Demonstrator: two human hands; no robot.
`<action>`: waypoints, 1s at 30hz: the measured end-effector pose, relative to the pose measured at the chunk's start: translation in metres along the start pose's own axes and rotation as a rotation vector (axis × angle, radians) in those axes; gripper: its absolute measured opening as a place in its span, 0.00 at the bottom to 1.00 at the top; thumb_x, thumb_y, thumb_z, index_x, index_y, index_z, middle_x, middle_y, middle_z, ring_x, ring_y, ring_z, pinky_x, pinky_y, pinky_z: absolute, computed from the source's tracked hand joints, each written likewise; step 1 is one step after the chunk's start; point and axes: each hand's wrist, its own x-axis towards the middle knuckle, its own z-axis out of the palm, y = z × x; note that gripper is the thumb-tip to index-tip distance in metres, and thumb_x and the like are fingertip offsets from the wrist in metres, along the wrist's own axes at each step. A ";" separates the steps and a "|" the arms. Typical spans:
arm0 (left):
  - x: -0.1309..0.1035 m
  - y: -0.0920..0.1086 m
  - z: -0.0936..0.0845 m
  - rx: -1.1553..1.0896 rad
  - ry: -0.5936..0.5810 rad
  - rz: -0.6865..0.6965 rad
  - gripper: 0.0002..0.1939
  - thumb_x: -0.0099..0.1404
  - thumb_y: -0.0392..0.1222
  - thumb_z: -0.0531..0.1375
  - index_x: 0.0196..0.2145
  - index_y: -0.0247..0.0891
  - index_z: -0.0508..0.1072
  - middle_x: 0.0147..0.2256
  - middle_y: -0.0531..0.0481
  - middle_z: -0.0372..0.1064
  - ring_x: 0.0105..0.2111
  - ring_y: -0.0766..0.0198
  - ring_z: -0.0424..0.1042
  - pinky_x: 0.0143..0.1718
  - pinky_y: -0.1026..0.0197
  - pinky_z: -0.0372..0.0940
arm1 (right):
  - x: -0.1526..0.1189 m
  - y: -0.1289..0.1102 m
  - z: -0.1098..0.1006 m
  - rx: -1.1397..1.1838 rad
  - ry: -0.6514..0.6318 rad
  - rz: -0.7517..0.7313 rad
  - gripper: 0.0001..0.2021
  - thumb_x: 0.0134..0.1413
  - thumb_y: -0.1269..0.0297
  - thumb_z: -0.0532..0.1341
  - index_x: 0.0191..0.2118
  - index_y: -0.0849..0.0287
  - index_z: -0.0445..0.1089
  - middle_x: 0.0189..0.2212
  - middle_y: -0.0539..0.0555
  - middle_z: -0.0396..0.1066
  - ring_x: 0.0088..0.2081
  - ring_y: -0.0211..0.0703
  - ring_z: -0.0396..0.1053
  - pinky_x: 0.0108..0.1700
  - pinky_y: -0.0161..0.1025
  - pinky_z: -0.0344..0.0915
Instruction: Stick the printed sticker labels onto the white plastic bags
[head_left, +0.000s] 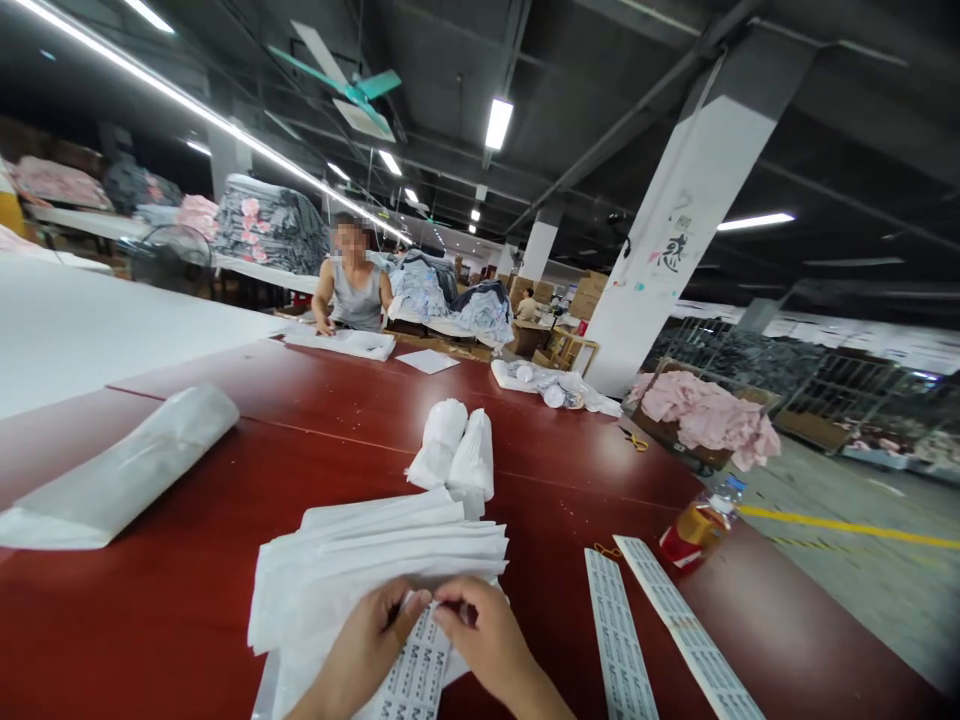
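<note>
A sheet of size labels, printed with rows of "M" and small text, lies between my two hands. My left hand is closed, thumb and forefinger pinching at the sheet's top edge. My right hand faces it, its fingertips closed at the same edge; whether a single label is between them is too small to see. Beneath and beyond both hands spreads a fanned stack of white plastic bags. Two white rolled bundles stand just past the stack.
Two label strips and a drink bottle are at the right of the red table. A long wrapped roll lies left. Yellow-handled scissors rest near the far right edge. Across the table sits a person.
</note>
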 end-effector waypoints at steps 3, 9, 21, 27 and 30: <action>0.000 -0.001 0.003 0.053 0.052 0.007 0.24 0.73 0.60 0.51 0.27 0.40 0.64 0.25 0.54 0.64 0.28 0.61 0.64 0.29 0.62 0.58 | -0.002 -0.005 0.004 -0.159 0.079 -0.187 0.07 0.58 0.68 0.65 0.40 0.49 0.79 0.37 0.51 0.78 0.40 0.46 0.74 0.45 0.41 0.69; -0.004 0.008 -0.003 0.060 0.052 0.003 0.24 0.75 0.59 0.49 0.29 0.40 0.68 0.25 0.53 0.68 0.29 0.58 0.69 0.32 0.60 0.64 | -0.019 -0.020 -0.017 -0.051 0.064 -0.154 0.02 0.57 0.64 0.66 0.34 0.52 0.77 0.36 0.51 0.75 0.37 0.43 0.71 0.41 0.39 0.68; -0.005 0.005 -0.008 -0.008 -0.009 0.064 0.21 0.73 0.59 0.53 0.48 0.43 0.76 0.60 0.46 0.70 0.59 0.50 0.70 0.64 0.51 0.62 | -0.033 0.044 -0.085 0.269 0.336 0.475 0.18 0.51 0.50 0.67 0.41 0.60 0.75 0.21 0.46 0.65 0.22 0.35 0.59 0.25 0.34 0.56; -0.004 0.006 -0.010 0.024 -0.004 0.054 0.21 0.73 0.60 0.53 0.45 0.43 0.77 0.60 0.46 0.70 0.57 0.50 0.72 0.61 0.52 0.66 | -0.022 0.033 -0.053 -0.019 0.214 0.376 0.10 0.52 0.56 0.66 0.36 0.56 0.77 0.35 0.52 0.77 0.37 0.44 0.72 0.39 0.38 0.65; -0.003 0.005 -0.009 0.009 -0.009 0.048 0.21 0.73 0.60 0.53 0.44 0.43 0.77 0.60 0.47 0.71 0.56 0.50 0.73 0.59 0.53 0.67 | -0.020 0.028 -0.046 -0.323 0.246 0.322 0.11 0.53 0.55 0.66 0.41 0.52 0.77 0.39 0.51 0.76 0.39 0.45 0.72 0.39 0.39 0.63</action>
